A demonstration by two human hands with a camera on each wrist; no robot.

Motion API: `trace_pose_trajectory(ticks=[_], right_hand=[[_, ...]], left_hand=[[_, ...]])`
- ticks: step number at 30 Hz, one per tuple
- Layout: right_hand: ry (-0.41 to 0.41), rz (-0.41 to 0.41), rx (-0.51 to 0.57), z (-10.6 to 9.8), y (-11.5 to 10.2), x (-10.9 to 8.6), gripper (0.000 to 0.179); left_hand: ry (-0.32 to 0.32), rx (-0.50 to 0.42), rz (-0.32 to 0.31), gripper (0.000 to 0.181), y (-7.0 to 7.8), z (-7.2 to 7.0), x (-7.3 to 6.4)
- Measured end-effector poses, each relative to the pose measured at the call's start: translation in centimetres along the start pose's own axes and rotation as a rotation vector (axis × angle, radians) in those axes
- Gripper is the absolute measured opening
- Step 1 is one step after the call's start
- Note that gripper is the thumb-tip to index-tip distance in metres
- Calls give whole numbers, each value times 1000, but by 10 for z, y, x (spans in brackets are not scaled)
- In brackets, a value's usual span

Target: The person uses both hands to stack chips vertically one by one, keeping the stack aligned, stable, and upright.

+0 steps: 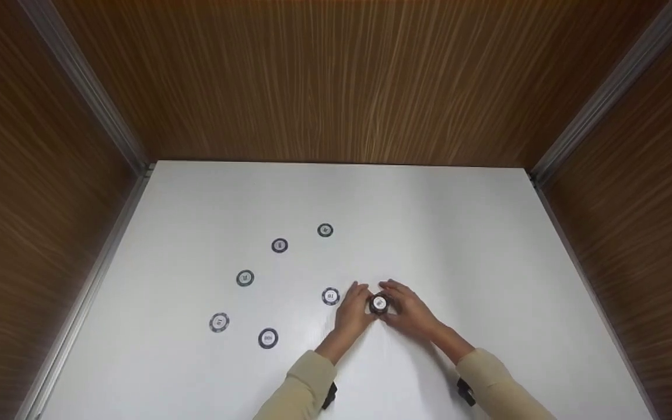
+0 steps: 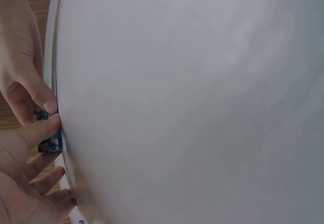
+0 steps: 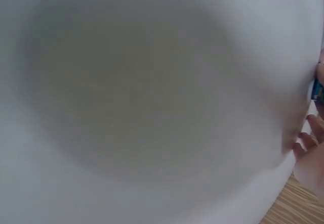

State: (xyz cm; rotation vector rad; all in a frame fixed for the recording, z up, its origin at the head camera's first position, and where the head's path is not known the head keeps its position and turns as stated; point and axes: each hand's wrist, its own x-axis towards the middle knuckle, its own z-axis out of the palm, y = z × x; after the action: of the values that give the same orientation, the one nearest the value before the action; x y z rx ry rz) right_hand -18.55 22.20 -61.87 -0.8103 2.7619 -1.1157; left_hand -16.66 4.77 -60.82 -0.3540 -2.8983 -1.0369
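A short stack of poker chips (image 1: 379,303) stands on the white table between both hands, its top chip's pale centre facing up. My left hand (image 1: 352,312) grips the stack from the left, and my right hand (image 1: 412,309) holds it from the right. In the left wrist view, the left thumb (image 2: 43,131) lies against the side of the stack (image 2: 52,144), where coloured chip edges show. Above it, the right hand (image 2: 25,62) reaches in with its thumb at the stack. The right wrist view catches only part of the right hand (image 3: 310,158) and stack (image 3: 318,90).
One loose chip (image 1: 331,296) lies just left of the left hand. Several others lie flat and spread out farther left, including a chip (image 1: 268,338) nearer me and a chip (image 1: 325,230) farther back. Wood-grain panels (image 1: 336,81) enclose the white table (image 1: 458,233) at the back and sides.
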Motion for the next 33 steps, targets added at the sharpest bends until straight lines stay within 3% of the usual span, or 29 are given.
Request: trace_pose_trajectory(ticks=[8,24,29,33], right_hand=[[-1,13,108,6,10,0,45],[66,-41,59,10,14,1,43],[94,-60,51,10,15,6,44],[96,-24,63,9,15,12,44]], left_hand=[[7,16,1,34,0,0,0],[2,4,24,38,-4,0,0],[-12,-2,12,50,-3,0,0],[-19,-34,-5,59,-2,-1,1]])
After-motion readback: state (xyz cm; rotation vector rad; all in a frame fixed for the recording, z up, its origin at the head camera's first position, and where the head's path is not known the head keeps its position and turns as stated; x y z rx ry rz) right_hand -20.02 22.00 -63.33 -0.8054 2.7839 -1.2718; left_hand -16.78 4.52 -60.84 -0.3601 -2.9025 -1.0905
